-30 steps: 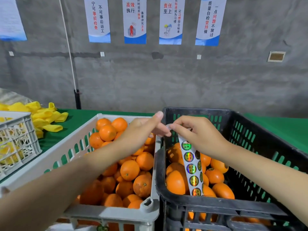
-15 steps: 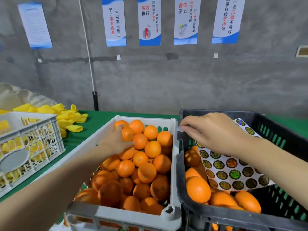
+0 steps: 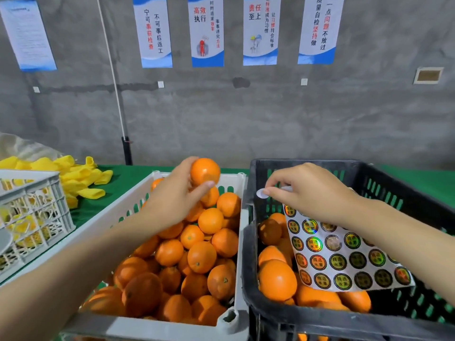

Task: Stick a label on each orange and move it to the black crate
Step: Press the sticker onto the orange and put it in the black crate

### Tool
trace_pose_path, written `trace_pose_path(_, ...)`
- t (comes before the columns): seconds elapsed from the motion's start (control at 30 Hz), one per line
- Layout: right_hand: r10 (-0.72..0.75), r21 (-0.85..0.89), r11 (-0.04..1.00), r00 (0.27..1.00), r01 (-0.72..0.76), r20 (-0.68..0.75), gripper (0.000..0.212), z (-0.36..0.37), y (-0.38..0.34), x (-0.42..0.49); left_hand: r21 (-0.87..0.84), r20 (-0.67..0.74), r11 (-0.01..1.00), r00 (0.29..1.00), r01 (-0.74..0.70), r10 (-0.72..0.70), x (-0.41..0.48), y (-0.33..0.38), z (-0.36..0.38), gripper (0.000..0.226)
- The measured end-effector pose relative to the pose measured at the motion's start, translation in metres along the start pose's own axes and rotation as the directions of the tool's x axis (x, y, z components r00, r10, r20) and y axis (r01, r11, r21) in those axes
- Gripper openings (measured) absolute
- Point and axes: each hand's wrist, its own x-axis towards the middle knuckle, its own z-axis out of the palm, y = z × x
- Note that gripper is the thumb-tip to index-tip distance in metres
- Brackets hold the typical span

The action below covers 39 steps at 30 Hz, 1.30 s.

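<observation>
My left hand holds one orange lifted above the far end of the white crate, which is full of oranges. My right hand hovers over the black crate, with a round label stuck on a fingertip, its pale back facing me. The same hand also grips the label sheet, which hangs down over several oranges lying in the black crate. The orange and the label are a short gap apart.
A second white crate with yellow items stands at the left. Yellow foam sleeves lie piled on the green table behind it. A concrete wall with posters rises behind the table.
My left hand has picked an orange out of the white crate and raised it toward my right hand. My right hand has stayed over the black crate with the label on its fingertip.
</observation>
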Motion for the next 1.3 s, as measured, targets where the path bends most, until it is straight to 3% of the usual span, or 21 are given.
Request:
trace_pose_path(0.2, 0.049, -0.041, 0.998, 0.993, -0.054, -0.112, 0.02, -0.004, -0.006, 0.001, -0.114, 0.101, 0.97, 0.969, -0.213, 0.224, -0.015, 0.05, 0.017, 0.067)
trace_pose_path(0.37, 0.08, -0.027, 0.996, 0.964, -0.09, -0.254, 0.02, -0.007, -0.01, -0.001, -0.083, 0.165, 0.969, 0.955, -0.234, 0.245, -0.017, 0.048, 0.018, 0.074)
trace_pose_path(0.47, 0.026, -0.01, 0.999, 0.95, -0.03, -0.311, 0.019, -0.008, -0.014, -0.002, -0.052, 0.203, 0.975, 0.953, -0.217, 0.223, -0.018, 0.045, 0.019, 0.08)
trace_pose_path(0.63, -0.131, -0.023, 0.991, 0.964, 0.129, -0.233, 0.016, -0.008, -0.025, -0.005, -0.073, 0.224, 0.975, 0.949, -0.211, 0.222, -0.016, 0.045, 0.017, 0.081)
trace_pose_path(0.73, -0.122, -0.006, 0.992, 0.979, 0.123, -0.162, 0.018, -0.003, -0.029, -0.005, -0.084, 0.224, 0.972, 0.947, -0.217, 0.231, -0.015, 0.045, 0.016, 0.077)
trace_pose_path(0.93, -0.123, 0.217, 0.969, 0.992, 0.119, 0.005, 0.036, -0.005, -0.027, -0.004, -0.08, 0.224, 0.972, 0.946, -0.221, 0.234, -0.015, 0.041, 0.015, 0.071)
trace_pose_path(1.1, -0.223, 0.107, 0.97, 0.974, 0.217, 0.042, 0.04, -0.008, -0.026, -0.005, -0.09, 0.24, 0.971, 0.942, -0.219, 0.235, -0.015, 0.04, 0.013, 0.066)
trace_pose_path(1.3, -0.19, 0.039, 0.981, 0.981, 0.189, 0.029, 0.041, -0.008, -0.022, -0.005, -0.098, 0.259, 0.971, 0.936, -0.219, 0.237, -0.013, 0.041, 0.013, 0.067)
